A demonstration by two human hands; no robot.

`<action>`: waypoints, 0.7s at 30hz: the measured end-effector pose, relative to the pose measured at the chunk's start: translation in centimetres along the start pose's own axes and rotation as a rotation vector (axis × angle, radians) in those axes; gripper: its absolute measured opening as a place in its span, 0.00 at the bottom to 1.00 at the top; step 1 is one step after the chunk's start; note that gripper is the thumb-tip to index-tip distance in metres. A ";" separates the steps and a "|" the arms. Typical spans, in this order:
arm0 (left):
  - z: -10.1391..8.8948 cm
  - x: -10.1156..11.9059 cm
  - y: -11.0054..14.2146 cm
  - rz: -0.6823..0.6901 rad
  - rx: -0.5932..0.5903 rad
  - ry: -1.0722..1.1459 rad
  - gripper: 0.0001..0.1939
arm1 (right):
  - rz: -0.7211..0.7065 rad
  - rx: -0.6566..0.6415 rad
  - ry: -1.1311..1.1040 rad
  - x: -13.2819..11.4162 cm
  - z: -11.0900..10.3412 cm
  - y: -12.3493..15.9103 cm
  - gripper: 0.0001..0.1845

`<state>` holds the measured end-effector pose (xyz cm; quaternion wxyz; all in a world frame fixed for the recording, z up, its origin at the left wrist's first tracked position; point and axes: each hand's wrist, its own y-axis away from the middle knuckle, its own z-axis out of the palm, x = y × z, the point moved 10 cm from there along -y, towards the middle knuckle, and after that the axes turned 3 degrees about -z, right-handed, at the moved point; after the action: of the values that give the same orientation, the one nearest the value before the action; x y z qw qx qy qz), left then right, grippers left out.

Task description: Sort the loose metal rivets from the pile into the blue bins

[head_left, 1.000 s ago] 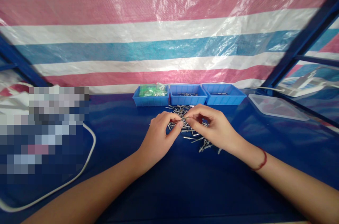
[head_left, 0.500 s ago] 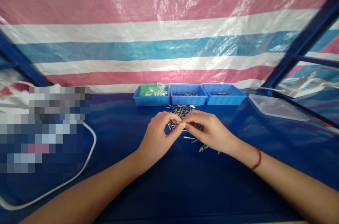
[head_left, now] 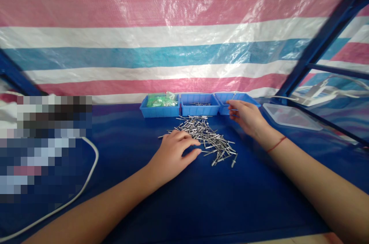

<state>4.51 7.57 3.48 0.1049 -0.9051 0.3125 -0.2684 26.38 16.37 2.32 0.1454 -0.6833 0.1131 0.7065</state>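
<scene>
Piled rivets (head_left: 211, 136), long axes crossing — front-right rivet (head_left: 233, 163), thick end nearest

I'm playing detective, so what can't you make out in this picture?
Head view: inside the right blue bin, partly hidden by the right hand.
Head view: the far-left clutter, blurred into pixel blocks.
Head view: how many blind rivets are piled; they overlap, some behind the left hand.
Head view: the white cable, cut off at the left edge.

The left hand (head_left: 175, 153) has its thumb and forefinger parted; the right hand (head_left: 250, 119) is farther forward, fingers bent. The left forearm (head_left: 106, 198) and right forearm (head_left: 314, 176) slant inward.
</scene>
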 end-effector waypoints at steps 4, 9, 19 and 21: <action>1.0 0.0 0.2 0.018 -0.069 -0.063 0.10 | 0.057 0.045 0.010 0.5 -1.3 -1.0 0.04; 1.0 0.3 0.2 0.005 -0.089 -0.083 0.08 | 0.026 -0.018 0.037 0.3 -0.1 -0.3 0.08; -2.2 -2.2 -0.2 -0.213 0.173 0.140 0.07 | -0.541 -0.651 0.419 -3.2 8.9 8.4 0.07; -2.4 -2.5 -0.1 -0.223 0.203 0.187 0.07 | -0.596 -0.656 0.436 -3.5 9.4 9.7 0.07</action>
<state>1.57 9.16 4.50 0.1358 -0.8899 0.1901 -0.3917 14.21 10.51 5.77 0.0912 -0.8276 -0.2877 0.4733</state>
